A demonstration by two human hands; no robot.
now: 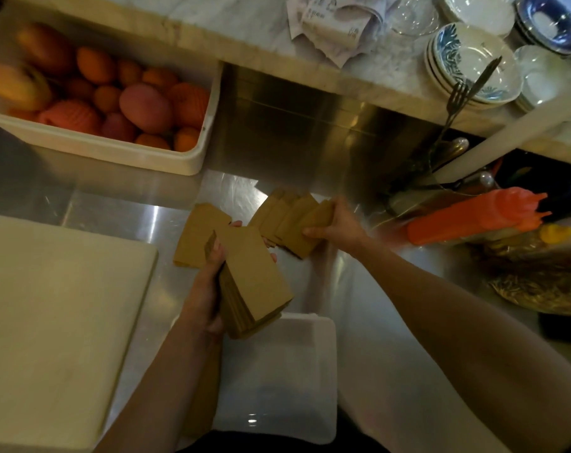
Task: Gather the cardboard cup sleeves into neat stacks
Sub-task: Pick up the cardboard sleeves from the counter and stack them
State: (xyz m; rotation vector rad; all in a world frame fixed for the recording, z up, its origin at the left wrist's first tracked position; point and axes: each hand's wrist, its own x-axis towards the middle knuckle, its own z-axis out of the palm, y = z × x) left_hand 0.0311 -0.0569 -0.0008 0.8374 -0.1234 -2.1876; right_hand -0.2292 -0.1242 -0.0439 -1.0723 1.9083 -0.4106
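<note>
left hand (209,289) gripped thick squared stack of flat brown cardboard sleeves (254,282) | right hand (338,223) at 1 o'clock pinched fanned brown cardboard sleeves (294,220) on shiny steel counter (375,322)

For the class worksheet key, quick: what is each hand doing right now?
The left hand holds a thick stack of sleeves.
The right hand grips the fanned sleeves at their right end.
</note>
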